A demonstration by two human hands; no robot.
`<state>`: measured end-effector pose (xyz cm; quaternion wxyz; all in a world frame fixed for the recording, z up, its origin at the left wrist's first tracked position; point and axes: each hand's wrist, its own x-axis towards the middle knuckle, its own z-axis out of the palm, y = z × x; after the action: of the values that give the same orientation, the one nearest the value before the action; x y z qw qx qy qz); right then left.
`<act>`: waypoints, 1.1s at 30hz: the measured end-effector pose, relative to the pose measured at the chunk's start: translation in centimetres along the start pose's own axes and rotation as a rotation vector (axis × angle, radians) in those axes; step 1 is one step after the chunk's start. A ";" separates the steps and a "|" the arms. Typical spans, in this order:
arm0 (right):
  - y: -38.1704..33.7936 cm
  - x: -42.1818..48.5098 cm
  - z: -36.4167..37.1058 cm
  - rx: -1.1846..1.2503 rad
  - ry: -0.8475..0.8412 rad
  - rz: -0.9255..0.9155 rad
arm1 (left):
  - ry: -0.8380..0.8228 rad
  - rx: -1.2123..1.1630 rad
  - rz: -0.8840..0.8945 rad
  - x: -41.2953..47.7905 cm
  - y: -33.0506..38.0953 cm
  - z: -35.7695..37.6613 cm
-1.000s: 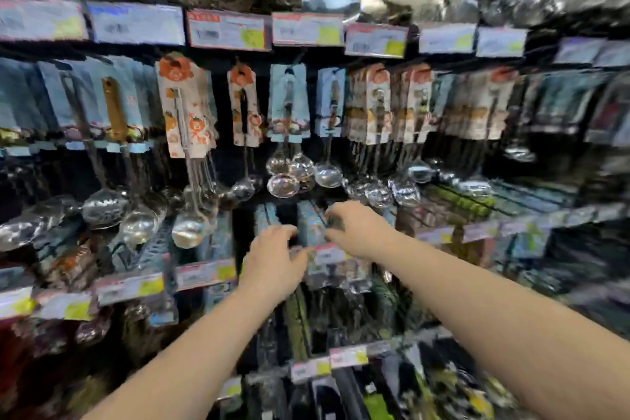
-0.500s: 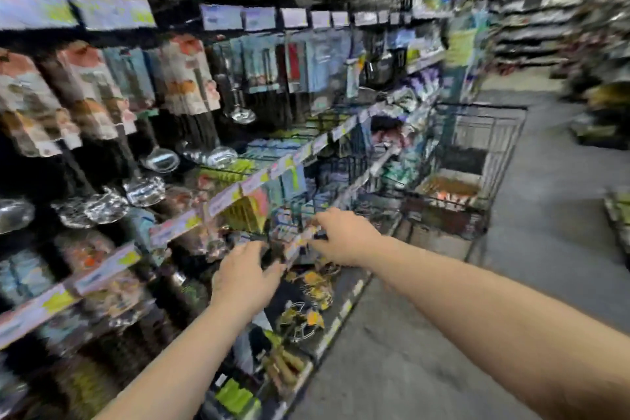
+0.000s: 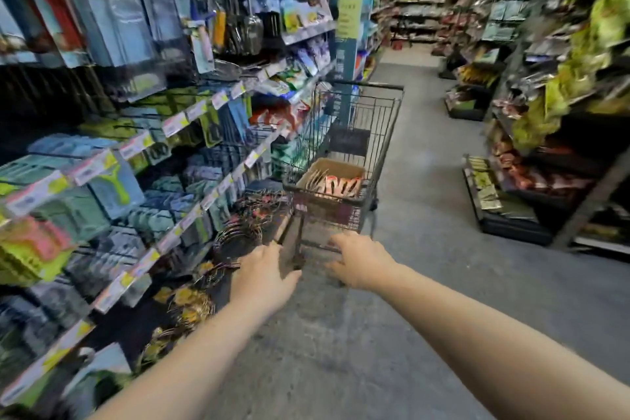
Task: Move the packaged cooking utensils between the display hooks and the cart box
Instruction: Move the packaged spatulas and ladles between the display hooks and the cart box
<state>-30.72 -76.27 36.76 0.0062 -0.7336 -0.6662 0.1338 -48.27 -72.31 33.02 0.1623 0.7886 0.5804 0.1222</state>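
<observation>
Turned away from the ladle hooks seen a second ago; faced down the aisle instead. Both arms stretched toward the cart [image 3: 344,160], parked hard against the shelving [image 3: 191,112] on the left side of the aisle.

Left hand [image 3: 264,274] empty, fingers loosely spread, no grip on anything. Right hand [image 3: 361,261] likewise empty and open, fingers pointing at the cart's near end. Neither yet touching the cart, by the look of it; motion blur around the fingertips, so contact not certain.

Cardboard box [image 3: 335,169] sitting in the cart basket, open-topped. Packaged utensils [image 3: 335,186] standing inside it, orange and white cards showing, packed in a row. Exact kind not readable at this range.

Half a second back, both hands were still at the hook rail among the hanging packs. Now clear of the rail and carrying nothing, so nothing taken off the hooks on this pass.

Judged: a trip to the box for fresh stock, to be carried back and hung. Next move likely a reach over the cart's near rim into the box. Wire rim and tight packing could snag a card on the way out.
</observation>
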 end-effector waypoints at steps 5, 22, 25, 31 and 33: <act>5.1 3.3 1.1 0.035 -0.056 0.101 | -0.099 0.002 -0.001 5.2 2.1 3.6; 12.3 27.8 -1.4 0.147 -0.075 0.356 | -0.300 0.034 0.132 35.3 1.8 8.9; 13.8 30.8 -1.4 0.168 -0.114 0.399 | -0.366 0.032 0.132 38.8 2.7 10.3; 17.7 38.0 -0.8 0.182 -0.190 0.420 | -0.473 0.031 0.107 44.8 3.0 13.6; 19.0 41.1 -0.5 0.185 -0.201 0.394 | -0.474 0.055 0.084 47.4 2.7 14.3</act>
<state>-8.92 -38.07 25.93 -0.0190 -0.8287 -0.4925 0.2654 -26.44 -29.42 21.14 0.2672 0.8229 0.4958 -0.0752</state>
